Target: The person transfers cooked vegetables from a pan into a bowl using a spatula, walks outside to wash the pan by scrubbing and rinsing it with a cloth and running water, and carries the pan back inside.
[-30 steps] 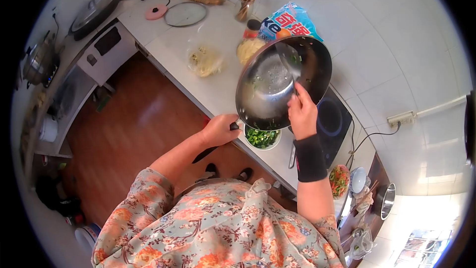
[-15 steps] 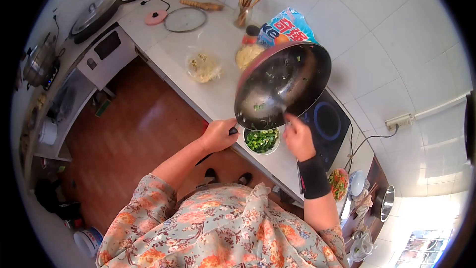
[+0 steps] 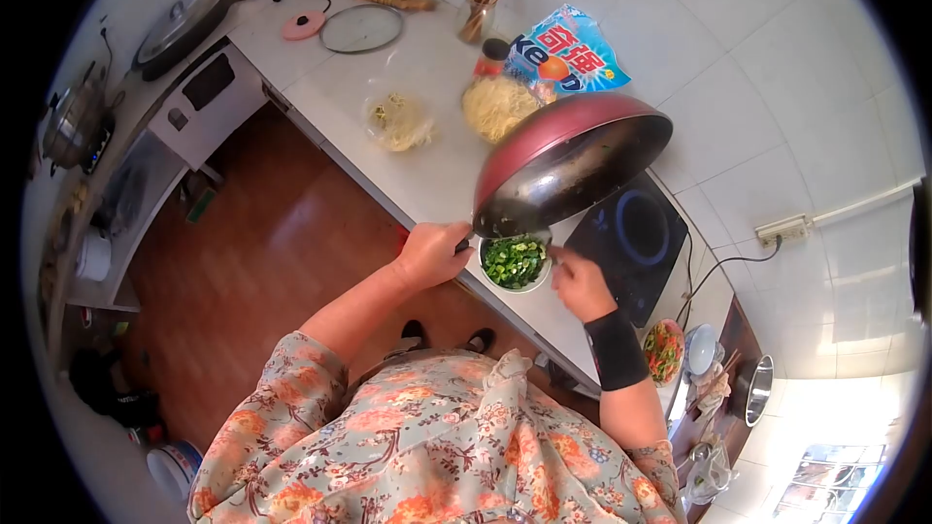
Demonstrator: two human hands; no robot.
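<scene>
My left hand [image 3: 434, 255] is closed round the handle of a wok [image 3: 573, 170] with a red outside and a dark inside. The wok is tipped steeply, its near lip over a white bowl [image 3: 515, 288] of chopped green vegetables [image 3: 515, 262]. Bits of food cling inside the wok near that lip. Close to the bowl's right side is my right hand [image 3: 582, 287], with a black band round the wrist. Its fingers are closed near the wok's lip; a blurred utensil seems to be in them, but I cannot make out its kind.
An induction cooktop [image 3: 636, 243] lies right of the bowl. Behind the wok are noodles [image 3: 497, 109], a blue packet [image 3: 568, 53] and a jar of chopsticks [image 3: 476, 19]. A bagged pale food [image 3: 398, 123] and a glass lid [image 3: 361, 30] sit farther left. Shredded vegetables [image 3: 664, 354] stand at the right.
The wok has tipped further over and shifted slightly right, so more of its red outside shows. My right hand has moved down from the wok's inside towards the bowl.
</scene>
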